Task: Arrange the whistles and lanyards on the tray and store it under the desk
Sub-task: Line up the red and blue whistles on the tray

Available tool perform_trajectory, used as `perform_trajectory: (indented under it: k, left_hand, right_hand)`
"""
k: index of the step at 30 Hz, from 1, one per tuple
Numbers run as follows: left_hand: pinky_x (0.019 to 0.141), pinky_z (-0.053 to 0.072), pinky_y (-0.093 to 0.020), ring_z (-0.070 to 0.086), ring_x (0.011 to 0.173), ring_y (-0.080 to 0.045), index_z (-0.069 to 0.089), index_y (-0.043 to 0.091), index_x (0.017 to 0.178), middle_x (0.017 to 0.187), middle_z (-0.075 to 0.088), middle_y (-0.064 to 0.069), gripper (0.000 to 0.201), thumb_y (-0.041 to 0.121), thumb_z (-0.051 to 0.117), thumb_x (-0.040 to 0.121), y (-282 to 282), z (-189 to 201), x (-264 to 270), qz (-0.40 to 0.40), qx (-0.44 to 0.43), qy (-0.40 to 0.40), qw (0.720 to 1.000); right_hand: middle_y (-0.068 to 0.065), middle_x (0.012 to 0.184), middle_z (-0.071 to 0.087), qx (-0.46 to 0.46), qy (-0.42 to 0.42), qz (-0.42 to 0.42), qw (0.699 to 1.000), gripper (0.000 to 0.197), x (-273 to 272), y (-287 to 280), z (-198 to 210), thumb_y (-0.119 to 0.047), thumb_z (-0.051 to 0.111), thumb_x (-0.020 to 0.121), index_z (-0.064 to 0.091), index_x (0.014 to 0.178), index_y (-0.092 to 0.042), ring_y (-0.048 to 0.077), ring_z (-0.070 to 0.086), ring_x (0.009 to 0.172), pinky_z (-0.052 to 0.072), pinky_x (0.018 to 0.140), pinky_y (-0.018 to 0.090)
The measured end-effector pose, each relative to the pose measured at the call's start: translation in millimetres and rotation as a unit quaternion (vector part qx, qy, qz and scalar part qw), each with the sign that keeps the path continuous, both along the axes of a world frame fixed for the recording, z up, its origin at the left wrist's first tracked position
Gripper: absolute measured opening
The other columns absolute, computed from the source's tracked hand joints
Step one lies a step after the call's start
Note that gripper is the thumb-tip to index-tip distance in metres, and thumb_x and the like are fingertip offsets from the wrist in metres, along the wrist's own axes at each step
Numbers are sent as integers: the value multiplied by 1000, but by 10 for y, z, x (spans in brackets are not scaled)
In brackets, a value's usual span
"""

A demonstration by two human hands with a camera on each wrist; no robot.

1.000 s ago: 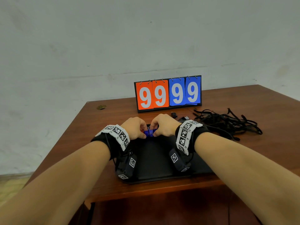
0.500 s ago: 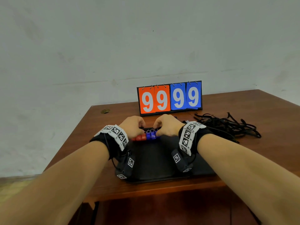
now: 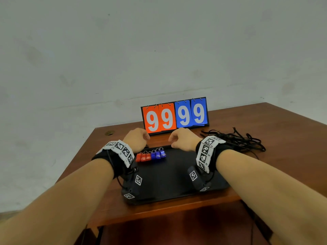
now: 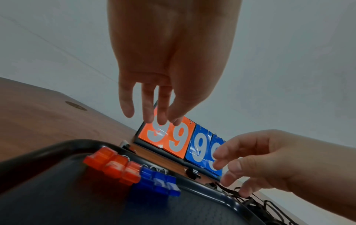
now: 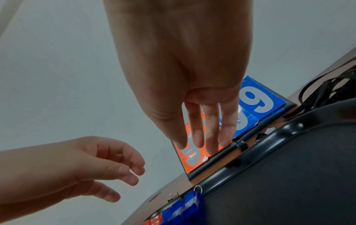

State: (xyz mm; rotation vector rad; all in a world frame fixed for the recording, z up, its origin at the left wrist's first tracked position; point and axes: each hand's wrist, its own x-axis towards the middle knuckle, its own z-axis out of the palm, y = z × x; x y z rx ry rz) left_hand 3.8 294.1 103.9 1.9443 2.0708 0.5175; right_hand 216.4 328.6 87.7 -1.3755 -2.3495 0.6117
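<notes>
A black tray [image 3: 169, 175] lies at the desk's front edge. On its far left part stands a tight row of whistles: three red whistles [image 3: 143, 157] [image 4: 115, 167] and three blue whistles [image 3: 158, 154] [image 4: 158, 182] [image 5: 185, 208], with metal key rings at their far ends. My left hand [image 3: 137, 140] [image 4: 152, 111] hovers above the row's left end with fingers hanging loose, holding nothing. My right hand [image 3: 180, 139] [image 5: 208, 137] hovers over the tray's far rim, relaxed and empty. The black lanyards [image 3: 235, 140] lie tangled on the desk to the right of the tray.
A flip scoreboard [image 3: 174, 114] reading 99 99 stands just behind the tray. Small black clips [image 4: 192, 173] lie between the scoreboard and the tray. The brown desk [image 3: 283, 138] ends at the front just below the tray. A grey wall rises behind.
Both hands have let go of the whistles and lifted up and apart. The whole row of red and blue whistles now shows on the tray.
</notes>
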Motion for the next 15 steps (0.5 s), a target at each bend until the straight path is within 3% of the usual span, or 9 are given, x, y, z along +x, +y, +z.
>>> perform_trajectory:
  k: [4,8,12,15]
  left_hand:
    - [98,48,-32,58,113,-18,66,24,106,122,61,-1,23,7,56,94,118,14,263,-38,-16,-12,999]
    - [89,44,-24,59,112,-18,67,20,109,123,62,-2,23,8,53,95,273,-7,475,-73,-1,-8,997]
    - [83,44,-25,60,105,-16,68,18,110,120,63,-2,25,7,51,94,457,-100,522,-85,-13,-14,996]
    - [83,44,-25,60,105,-15,67,20,109,120,62,-1,24,9,52,94,586,-164,486,-86,-18,-20,996]
  right_hand:
    - [1,115,65,5,9,-35,999,26,237,101,8,-13,61,92,65,118,-17,12,59,101,48,93,24]
    - [2,117,64,-6,20,-77,997,28,504,243,21,-7,57,93,65,119,-16,15,59,106,47,95,26]
    - [2,119,64,-28,35,-101,994,29,686,414,-70,-6,57,93,64,119,-17,13,58,103,45,88,22]
    - [2,122,63,-46,20,-102,993,28,694,537,-155,-8,58,94,65,120,-17,15,58,107,46,93,26]
